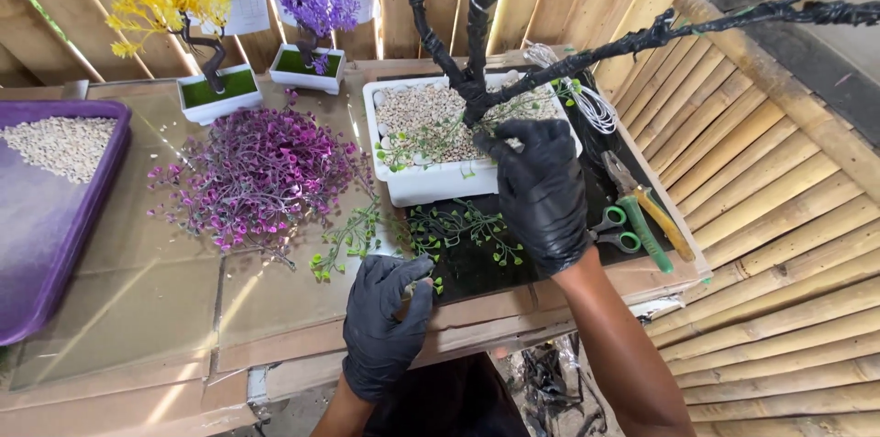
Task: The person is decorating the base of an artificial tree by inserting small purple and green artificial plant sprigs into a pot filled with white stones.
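Green plastic sprigs [463, 226] strewn on dark mat beside white planter [431, 182] of pebbles, long stems running left-right, between both gloved hands. Left hand [385, 313] closer, fingers pinched shut on one small sprig at table edge. Right hand [541, 189] curled over planter rim at black wire trunk [475, 79]; grip beneath glove impossible to tell. Scissors [616, 228], pliers [646, 208] just right. Branch tips cropped.

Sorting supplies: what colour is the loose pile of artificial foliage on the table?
Purple artificial foliage pile, clearest in the head view.
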